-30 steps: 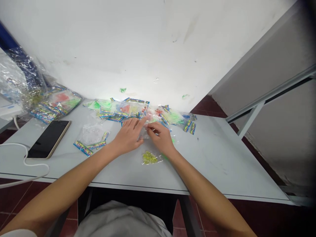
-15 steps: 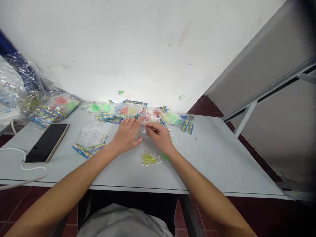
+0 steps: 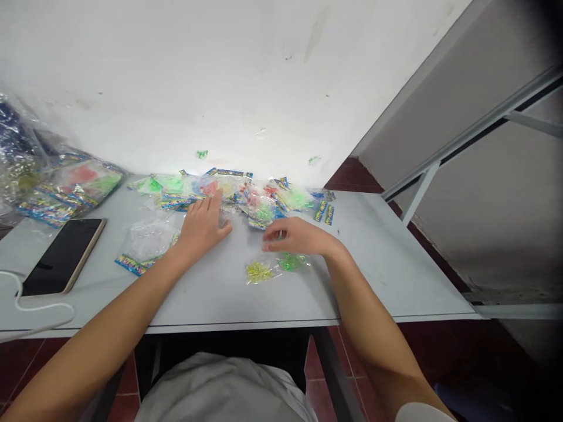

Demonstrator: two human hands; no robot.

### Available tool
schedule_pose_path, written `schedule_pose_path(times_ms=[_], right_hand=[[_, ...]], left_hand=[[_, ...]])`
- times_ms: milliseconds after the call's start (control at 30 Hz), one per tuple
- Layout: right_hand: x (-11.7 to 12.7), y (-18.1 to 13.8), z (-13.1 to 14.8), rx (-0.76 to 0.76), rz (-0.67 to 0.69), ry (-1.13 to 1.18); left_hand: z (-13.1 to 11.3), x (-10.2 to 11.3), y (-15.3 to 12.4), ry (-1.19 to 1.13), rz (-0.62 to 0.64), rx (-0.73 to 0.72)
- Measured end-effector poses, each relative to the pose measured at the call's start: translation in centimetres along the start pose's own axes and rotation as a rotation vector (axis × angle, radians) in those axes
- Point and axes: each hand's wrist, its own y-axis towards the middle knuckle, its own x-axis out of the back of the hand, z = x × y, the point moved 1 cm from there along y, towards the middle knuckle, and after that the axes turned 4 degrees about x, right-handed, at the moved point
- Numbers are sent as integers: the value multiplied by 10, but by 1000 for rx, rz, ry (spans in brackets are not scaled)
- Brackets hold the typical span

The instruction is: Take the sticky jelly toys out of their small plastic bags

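My left hand (image 3: pixel 203 227) is open, its fingers spread at the front edge of a row of clear plastic packets (image 3: pixel 226 186) with blue patterned header strips. My right hand (image 3: pixel 297 235) hovers over the table with fingers curved and apart, holding nothing. Just beyond it, a packet with red and green pieces (image 3: pixel 263 210) lies at the front of the row. Below the right hand rest a small clear bag of yellow pieces (image 3: pixel 258 271) and a clear bag of green pieces (image 3: pixel 291 262), side by side.
A black-screened phone (image 3: pixel 64 256) and a white cable (image 3: pixel 41 308) lie at the left. Behind them sits a large clear bag of packets (image 3: pixel 73 187). Clear wrappers with patterned strips (image 3: pixel 147 241) lie beside my left forearm. A white wall (image 3: pixel 189 76) rises behind the table (image 3: pixel 387 258).
My right hand has drawn back from the packets toward me and opened. The red-and-green packet now shows at the row's front. My left hand has shifted slightly left; the view has turned a little.
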Motion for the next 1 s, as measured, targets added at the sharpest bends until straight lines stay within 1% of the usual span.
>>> schedule_pose_path(times_ms=[67,167,300,533,800,1000], right_hand=[[-2,-4,3,-8,83,-104],[-12,-6,11,-29,124,-200],[-24,-7,21,-37,178,-253],[-28,-7,25,-12,251,-223],[-28,-7,24,-65,241,-207],[-29,-7,29,-74,284,-198]], left_hand=[[0,-2,0,-9,25,17],[-1,-5,-1,-10,38,6],[0,-7,-1,-24,28,-17],[-1,-5,0,-61,15,-2],[-2,-3,0,-92,16,27],[-1,-6,-1,-69,1,15]])
